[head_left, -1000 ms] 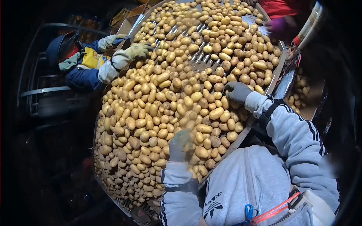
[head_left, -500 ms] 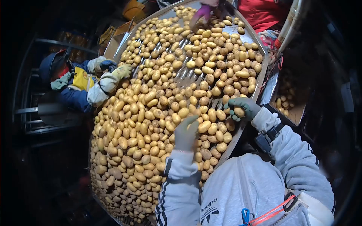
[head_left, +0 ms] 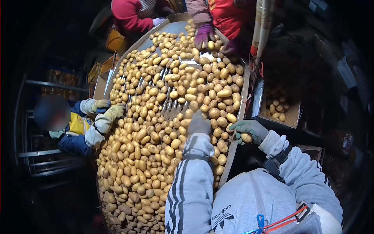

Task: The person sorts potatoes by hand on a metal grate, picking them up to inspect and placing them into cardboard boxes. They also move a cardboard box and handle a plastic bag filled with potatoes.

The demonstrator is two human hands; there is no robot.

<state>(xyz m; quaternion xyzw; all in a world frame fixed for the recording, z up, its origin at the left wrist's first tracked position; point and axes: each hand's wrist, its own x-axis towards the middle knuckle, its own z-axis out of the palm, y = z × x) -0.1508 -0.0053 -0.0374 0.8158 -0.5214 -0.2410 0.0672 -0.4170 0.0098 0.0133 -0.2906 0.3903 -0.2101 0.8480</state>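
Observation:
Many yellow potatoes (head_left: 152, 150) cover a wide slatted sorting table (head_left: 171, 110) in front of me. My right hand (head_left: 251, 130), in a grey-green glove, is just past the table's right rim with its fingers curled round a potato (head_left: 246, 137). Over the potatoes near the middle right is my left hand (head_left: 199, 124), in a pale grey glove. Its fingers point away from me and are blurred and partly hidden, so their grip does not show.
On the left, a person in a yellow bib (head_left: 80, 121) has gloved hands on the potatoes. At the far end, a person's purple glove (head_left: 204, 36) touches potatoes beside another person in red (head_left: 132, 17). A cardboard box (head_left: 290, 117) holding potatoes stands right of the table.
My left hand has moved forward over the potatoes. My right hand has drawn a potato out over the rim. My view has shifted, showing more of the people at the far end.

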